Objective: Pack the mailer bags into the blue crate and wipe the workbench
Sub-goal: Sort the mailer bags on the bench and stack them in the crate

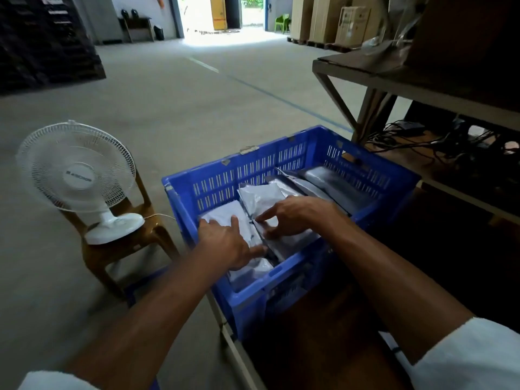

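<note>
Left hand [225,244], right hand [295,215] pressing mailer bags [257,197] inside blue crate [253,170]

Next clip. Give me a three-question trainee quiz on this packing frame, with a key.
1. True or false: mailer bags already lie inside the blue crate.
2. What stands on the brown chair left of the crate? A) a white table fan B) a cardboard box C) a bucket
3. Which hands touch the bags in the crate?
Key: 1 true. 2 A. 3 both: the left hand and the right hand rest on them.
</note>
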